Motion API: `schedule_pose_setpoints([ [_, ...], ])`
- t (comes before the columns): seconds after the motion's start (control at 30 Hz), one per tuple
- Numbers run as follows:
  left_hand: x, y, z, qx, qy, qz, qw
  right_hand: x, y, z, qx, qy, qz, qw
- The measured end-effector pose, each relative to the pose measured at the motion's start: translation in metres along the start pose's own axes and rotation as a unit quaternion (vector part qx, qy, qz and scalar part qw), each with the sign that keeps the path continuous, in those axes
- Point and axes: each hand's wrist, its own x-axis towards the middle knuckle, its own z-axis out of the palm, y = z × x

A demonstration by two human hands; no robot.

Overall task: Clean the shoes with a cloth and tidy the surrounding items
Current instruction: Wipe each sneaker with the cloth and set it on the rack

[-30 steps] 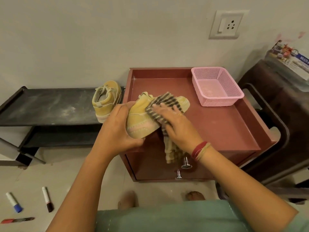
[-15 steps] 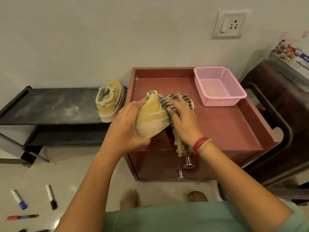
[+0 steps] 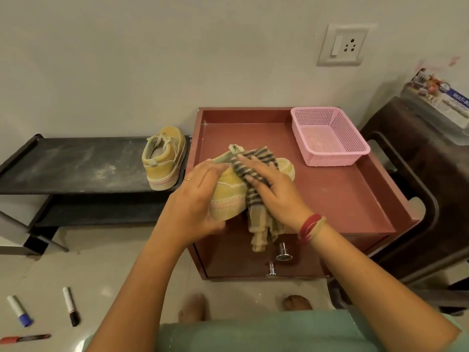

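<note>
My left hand (image 3: 195,207) grips a small yellow shoe (image 3: 228,196) by its heel, holding it over the front edge of the red cabinet top (image 3: 337,189). A striped cloth (image 3: 256,174) lies over the shoe's side, pressed down by my right hand (image 3: 274,194) with straight fingers, and its loose end hangs below the shoe. The second yellow shoe (image 3: 163,161) stands upright on the right end of the black shoe rack (image 3: 73,166).
A pink mesh basket (image 3: 330,137) sits at the cabinet's back right. Three markers lie on the floor at lower left: blue-capped (image 3: 19,311), black-capped (image 3: 71,306) and red (image 3: 24,339). A dark plastic chair (image 3: 416,179) stands to the right. Two drawer knobs (image 3: 283,251) protrude below.
My right hand has slid the cloth back and forth along the shoe's side while my left hand kept its hold. The camera view shifted slightly.
</note>
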Motion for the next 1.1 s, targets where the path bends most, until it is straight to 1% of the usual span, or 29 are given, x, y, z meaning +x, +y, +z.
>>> schedule_pose_setpoints([
  [0.07, 0.001, 0.004, 0.000, 0.005, -0.006, 0.008, 1.000, 0.007, 0.014, -0.010, -0.076, 0.059, 0.089, 0.991],
  [0.1, 0.002, 0.006, 0.002, 0.009, -0.009, 0.013, 1.000, 0.008, 0.014, -0.011, -0.081, 0.080, 0.114, 0.987],
  [0.13, 0.002, 0.007, 0.002, 0.010, -0.009, 0.015, 1.000, 0.006, 0.009, -0.009, -0.053, 0.084, 0.099, 0.990],
  [0.17, 0.002, 0.007, 0.003, 0.009, -0.008, 0.012, 1.000, 0.004, 0.001, -0.004, -0.006, 0.066, 0.057, 0.996],
  [0.2, 0.001, 0.006, 0.002, 0.006, -0.006, 0.007, 1.000, 0.000, -0.006, 0.002, 0.031, 0.035, 0.011, 0.999],
  [0.23, 0.001, 0.003, 0.002, 0.003, -0.005, 0.002, 1.000, -0.004, -0.012, 0.007, 0.041, 0.004, -0.024, 0.999],
  [0.27, 0.000, 0.002, 0.001, 0.002, -0.007, -0.002, 1.000, -0.005, -0.012, 0.007, 0.030, -0.006, -0.029, 0.999],
  [0.3, 0.000, 0.002, 0.000, 0.002, -0.010, -0.003, 1.000, 0.000, -0.007, 0.003, 0.010, 0.016, 0.001, 1.000],
  [0.37, 0.002, 0.005, 0.001, 0.008, -0.014, 0.005, 1.000, 0.007, 0.001, -0.007, -0.051, 0.094, 0.107, 0.989],
  [0.4, 0.002, 0.007, 0.002, 0.009, -0.014, 0.008, 1.000, 0.006, 0.001, -0.008, -0.056, 0.109, 0.123, 0.985],
  [0.43, 0.002, 0.007, 0.003, 0.007, -0.010, 0.004, 1.000, 0.004, -0.006, -0.006, -0.031, 0.100, 0.099, 0.990],
  [0.5, 0.000, 0.004, 0.002, -0.007, 0.000, -0.015, 1.000, -0.005, -0.017, 0.004, 0.032, 0.031, 0.019, 0.999],
  [0.53, -0.001, 0.000, 0.001, -0.011, 0.002, -0.024, 1.000, -0.011, -0.017, 0.007, 0.017, 0.003, -0.001, 1.000],
  [0.57, -0.002, -0.003, -0.001, -0.014, 0.001, -0.031, 0.999, -0.012, -0.015, 0.007, -0.028, -0.003, 0.002, 1.000],
  [0.6, -0.002, -0.003, -0.002, -0.013, 0.002, -0.032, 0.999, -0.008, -0.007, 0.004, -0.082, 0.019, 0.035, 0.996],
  [0.67, -0.001, 0.002, 0.000, -0.009, 0.002, -0.019, 1.000, -0.004, 0.000, -0.003, -0.174, 0.091, 0.104, 0.975],
  [0.7, -0.001, 0.005, 0.001, -0.007, 0.002, -0.014, 1.000, -0.003, -0.001, -0.001, -0.171, 0.110, 0.109, 0.973],
  [0.73, -0.001, 0.006, 0.003, -0.004, 0.002, -0.012, 1.000, -0.005, -0.007, 0.003, -0.132, 0.109, 0.091, 0.981],
  [0.8, -0.001, 0.004, 0.003, -0.005, 0.002, -0.023, 1.000, -0.013, -0.017, 0.015, -0.031, 0.056, 0.023, 0.998],
  [0.83, -0.002, 0.001, 0.002, -0.009, 0.003, -0.032, 0.999, -0.019, -0.021, 0.018, -0.029, 0.021, -0.010, 0.999],
  [0.87, -0.003, -0.002, 0.000, -0.010, 0.004, -0.038, 0.999, -0.021, -0.018, 0.016, -0.059, 0.004, -0.024, 0.998],
  [0.9, -0.003, -0.002, -0.001, -0.008, 0.004, -0.038, 0.999, -0.018, -0.011, 0.012, -0.097, 0.016, -0.013, 0.995],
  [0.93, -0.003, -0.001, -0.001, -0.006, 0.003, -0.033, 0.999, -0.012, -0.004, 0.007, -0.126, 0.051, 0.019, 0.990],
  [0.97, -0.002, 0.001, 0.000, -0.004, 0.003, -0.028, 1.000, -0.008, -0.002, 0.003, -0.140, 0.086, 0.056, 0.985],
  [1.0, -0.001, 0.003, 0.001, -0.003, 0.003, -0.026, 1.000, -0.006, -0.003, 0.003, -0.126, 0.099, 0.077, 0.984],
  [1.03, -0.001, 0.004, 0.002, -0.003, 0.005, -0.028, 1.000, -0.005, -0.008, 0.006, -0.085, 0.090, 0.070, 0.990],
  [1.1, -0.002, 0.001, 0.003, -0.007, 0.002, -0.043, 0.999, -0.013, -0.019, 0.016, -0.010, 0.036, 0.011, 0.999],
])
